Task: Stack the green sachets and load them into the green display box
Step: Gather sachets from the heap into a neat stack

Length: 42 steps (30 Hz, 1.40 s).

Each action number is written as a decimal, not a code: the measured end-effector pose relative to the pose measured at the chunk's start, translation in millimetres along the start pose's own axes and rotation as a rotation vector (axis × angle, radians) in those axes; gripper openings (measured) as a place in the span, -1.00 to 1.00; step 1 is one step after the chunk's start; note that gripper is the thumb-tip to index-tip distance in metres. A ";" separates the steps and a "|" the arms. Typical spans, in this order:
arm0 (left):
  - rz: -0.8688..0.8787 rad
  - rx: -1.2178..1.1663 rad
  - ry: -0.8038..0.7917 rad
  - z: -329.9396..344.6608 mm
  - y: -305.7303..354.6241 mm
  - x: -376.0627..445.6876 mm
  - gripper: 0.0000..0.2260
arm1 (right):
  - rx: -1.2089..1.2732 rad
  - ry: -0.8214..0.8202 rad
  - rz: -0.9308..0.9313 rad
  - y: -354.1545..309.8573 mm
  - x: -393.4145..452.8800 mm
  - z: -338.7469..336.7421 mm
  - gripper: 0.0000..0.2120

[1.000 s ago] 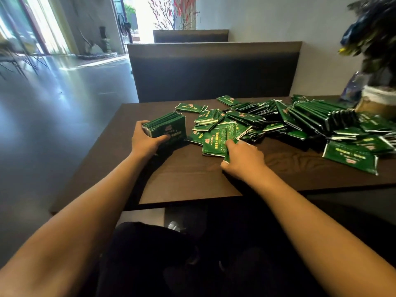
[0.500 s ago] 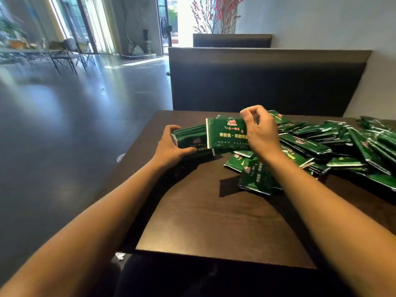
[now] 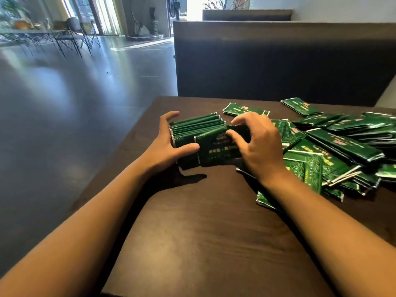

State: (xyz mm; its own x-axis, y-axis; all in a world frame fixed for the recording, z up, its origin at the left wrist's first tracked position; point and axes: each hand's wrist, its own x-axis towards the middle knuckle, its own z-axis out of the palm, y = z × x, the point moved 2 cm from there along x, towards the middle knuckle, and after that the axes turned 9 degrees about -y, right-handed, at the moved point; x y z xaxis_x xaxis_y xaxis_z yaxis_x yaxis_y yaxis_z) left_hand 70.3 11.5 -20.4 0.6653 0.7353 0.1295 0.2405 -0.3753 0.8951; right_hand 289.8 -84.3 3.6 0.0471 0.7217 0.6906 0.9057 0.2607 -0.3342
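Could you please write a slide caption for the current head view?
Left hand steadies the sachet stack while right hand adds another sachet.

Sachet-strewn point(image 3: 342, 144) dark wooden table point(image 3: 214, 232)

Two hands, left point(image 3: 165, 144) and right point(image 3: 260, 146), meet at one upright stack of green sachets point(image 3: 197, 130) on a single dark tabletop point(image 3: 203, 232); the stack's edges show roughly eight packets. One loose heap of sachets point(image 3: 334, 146) spreads alongside, too many and too overlapped to count; two lie apart at the far edge.
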 end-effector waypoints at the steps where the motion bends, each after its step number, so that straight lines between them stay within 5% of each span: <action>1: 0.005 0.016 0.000 2.2 0.9 -0.1 -0.12 | 0.013 -0.022 -0.008 0.1 -1.6 1.2 -0.83; 9: 0.058 0.158 0.082 9.2 -0.3 0.0 -0.05 | 0.057 -0.240 -0.026 -10.8 -8.0 15.5 -0.69; 14: 0.039 0.122 0.185 5.1 -2.5 -0.8 -0.13 | -0.311 -0.225 0.179 -0.9 -6.6 5.2 -0.48; 20: 0.008 0.110 0.204 5.1 -0.2 -3.5 -0.14 | -0.536 -0.676 0.550 27.8 -13.5 2.6 -0.35; 30: -0.019 0.068 0.193 4.3 1.1 -4.8 -0.13 | -0.547 -0.545 0.373 17.7 -13.4 2.1 -0.68; 42: -0.021 0.066 0.217 2.5 2.8 -4.2 -0.15 | -0.429 -0.355 0.251 13.5 -10.7 1.3 -0.79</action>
State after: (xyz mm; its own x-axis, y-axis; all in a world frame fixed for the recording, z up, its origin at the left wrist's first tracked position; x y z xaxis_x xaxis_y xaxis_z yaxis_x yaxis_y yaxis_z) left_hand 69.9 5.9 -19.5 0.4935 0.8450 0.2062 0.3032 -0.3894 0.8697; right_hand 301.0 -87.7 -9.2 0.2045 0.9164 0.3440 0.9776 -0.1731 -0.1201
